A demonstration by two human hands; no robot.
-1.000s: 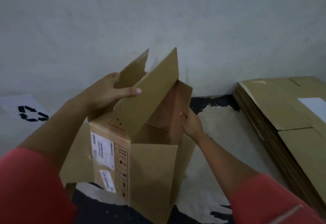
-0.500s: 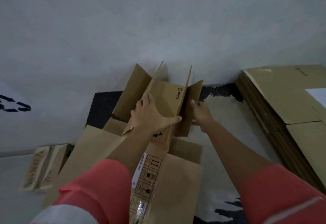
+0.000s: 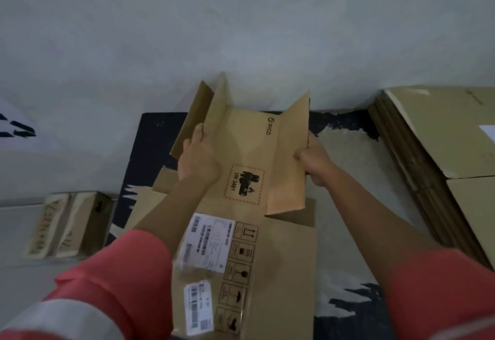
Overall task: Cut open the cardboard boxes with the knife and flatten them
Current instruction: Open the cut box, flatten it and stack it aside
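A brown cardboard box (image 3: 249, 237) lies collapsed on the floor in front of me, white labels and black handling symbols facing up. Its far flaps stick up near the wall. My left hand (image 3: 197, 160) holds the left flap, thumb along its edge. My right hand (image 3: 312, 161) grips the right flap, fingers curled round its outer edge. No knife is in view.
A tall stack of flattened cardboard (image 3: 439, 157) lies on the right against the wall. A small box with handwritten marks (image 3: 67, 227) sits at the left. The floor (image 3: 348, 237) is grey with black patches. A pale wall (image 3: 241, 31) rises just behind the flaps.
The box stood upright a second ago; now it lies pressed flat on the floor. Both hands moved out to the two far flaps, spreading them apart.
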